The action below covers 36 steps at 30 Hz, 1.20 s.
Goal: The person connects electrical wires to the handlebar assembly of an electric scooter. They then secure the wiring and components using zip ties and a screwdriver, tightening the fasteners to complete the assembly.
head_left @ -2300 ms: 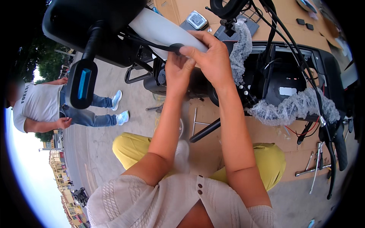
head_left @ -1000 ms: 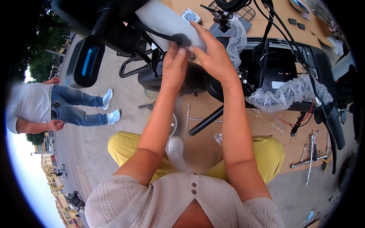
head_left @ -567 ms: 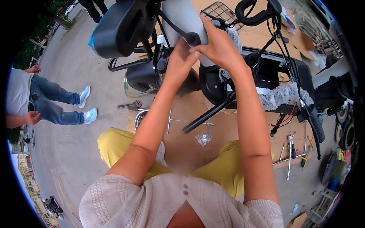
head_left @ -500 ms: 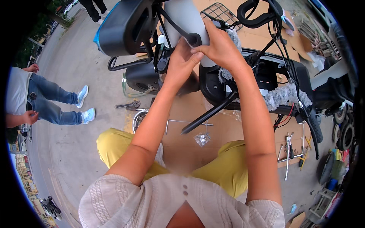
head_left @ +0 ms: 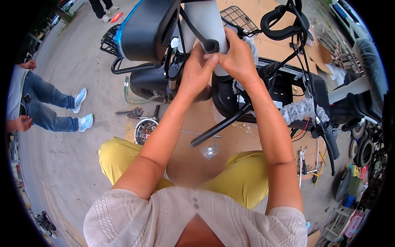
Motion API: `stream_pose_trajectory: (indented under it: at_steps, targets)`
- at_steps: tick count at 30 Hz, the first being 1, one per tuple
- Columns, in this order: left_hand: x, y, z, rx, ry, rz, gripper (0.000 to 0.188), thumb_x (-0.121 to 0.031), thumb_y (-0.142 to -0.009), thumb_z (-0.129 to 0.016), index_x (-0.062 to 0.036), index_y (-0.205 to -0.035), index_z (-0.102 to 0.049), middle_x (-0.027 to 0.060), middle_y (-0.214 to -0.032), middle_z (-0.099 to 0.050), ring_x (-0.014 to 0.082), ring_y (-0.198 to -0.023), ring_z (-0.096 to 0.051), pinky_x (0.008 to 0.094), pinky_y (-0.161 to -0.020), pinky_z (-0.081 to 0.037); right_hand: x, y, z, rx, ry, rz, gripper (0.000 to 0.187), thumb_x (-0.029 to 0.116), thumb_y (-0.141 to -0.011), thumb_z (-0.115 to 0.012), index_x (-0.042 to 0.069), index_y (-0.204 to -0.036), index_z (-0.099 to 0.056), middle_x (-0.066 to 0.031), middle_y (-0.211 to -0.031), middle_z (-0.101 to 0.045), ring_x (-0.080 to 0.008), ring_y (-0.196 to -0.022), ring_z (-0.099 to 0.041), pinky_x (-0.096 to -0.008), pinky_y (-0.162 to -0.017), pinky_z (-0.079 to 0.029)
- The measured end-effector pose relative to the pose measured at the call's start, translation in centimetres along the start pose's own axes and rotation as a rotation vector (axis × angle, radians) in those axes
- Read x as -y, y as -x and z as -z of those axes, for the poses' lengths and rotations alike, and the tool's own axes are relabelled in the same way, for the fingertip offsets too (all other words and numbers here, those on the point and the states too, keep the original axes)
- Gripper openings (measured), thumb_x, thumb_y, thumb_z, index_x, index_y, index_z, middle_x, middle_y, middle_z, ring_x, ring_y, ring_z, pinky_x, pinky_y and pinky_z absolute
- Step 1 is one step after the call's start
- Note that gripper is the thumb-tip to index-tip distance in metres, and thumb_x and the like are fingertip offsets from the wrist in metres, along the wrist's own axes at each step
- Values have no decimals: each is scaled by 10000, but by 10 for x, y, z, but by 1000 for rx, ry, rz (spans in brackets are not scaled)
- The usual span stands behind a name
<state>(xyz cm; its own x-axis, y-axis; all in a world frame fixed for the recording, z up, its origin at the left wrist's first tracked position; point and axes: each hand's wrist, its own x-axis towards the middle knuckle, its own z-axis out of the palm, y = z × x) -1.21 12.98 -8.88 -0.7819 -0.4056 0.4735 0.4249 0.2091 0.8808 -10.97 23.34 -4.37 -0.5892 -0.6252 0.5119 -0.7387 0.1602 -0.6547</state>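
Note:
Both my hands press in around the lower end of a pale grey panel [head_left: 205, 20] on an electric scooter. A black strip with a rounded, looped end [head_left: 211, 45] runs down its face. My left hand [head_left: 196, 71] grips the panel's left side, its fingers partly hidden behind it. Its thumb lies against the thumb of my right hand [head_left: 238, 57], just below the loop. The right fingers wrap round the panel's right edge. A black padded seat [head_left: 148, 33] with blue wrap at its edge stands left of the panel.
Below my wrists a black bar [head_left: 220, 126] juts toward me. A bowl of small hardware [head_left: 145, 131], an adjustable wrench [head_left: 133, 111] and a plastic bag of parts [head_left: 210, 152] lie low. More tools [head_left: 304, 162] are at the right. A person in jeans [head_left: 47, 96] stands at left.
The view has shifted a little, and more of the hardware bowl shows. My hands keep their hold on the panel, the right one slightly lower along its edge.

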Motion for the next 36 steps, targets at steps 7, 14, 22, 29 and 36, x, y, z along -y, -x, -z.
stream_pose_trajectory:
  at_steps: [7,14,22,29,36]
  targets:
    - [-27,-8,-12,-169,-323,142,484,-333,-888,-682,72,-1133,-582,165,-1004,-687,184,-923,-641,312,-845,-486,-3,0,2,11,-24,30,577,206,-739,-751,23,-1237,-525,-249,-947,-660,-446,-921,-620,-472,-772,-492]
    - [-36,-11,-19,-260,-506,124,447,-267,-839,-700,89,-1083,-585,228,-926,-707,325,-919,-706,374,-821,-533,-5,0,1,-15,-51,60,500,100,-786,-636,7,-1257,-495,-273,-949,-652,-460,-920,-614,-483,-775,-494]
    - [-25,-14,-7,-201,-439,72,379,-215,-865,-706,98,-1061,-623,167,-944,-711,181,-859,-674,309,-785,-514,-17,-4,7,73,-141,168,558,106,-763,-699,-40,-1261,-496,-293,-1010,-645,-445,-971,-625,-452,-798,-505]
    - [-14,-11,-20,-336,25,111,343,-96,-840,-726,101,-1101,-623,130,-1027,-694,146,-917,-642,282,-810,-498,-11,-3,15,108,-157,134,583,101,-755,-703,-47,-1281,-501,-289,-1036,-649,-422,-996,-634,-434,-821,-509]
    - [-15,-10,-31,-392,143,194,432,-136,-838,-747,72,-1183,-589,100,-1049,-666,136,-955,-605,270,-872,-452,-6,-1,7,32,-295,39,501,81,-776,-644,-45,-1245,-520,-292,-1104,-632,-434,-1064,-605,-428,-885,-485]
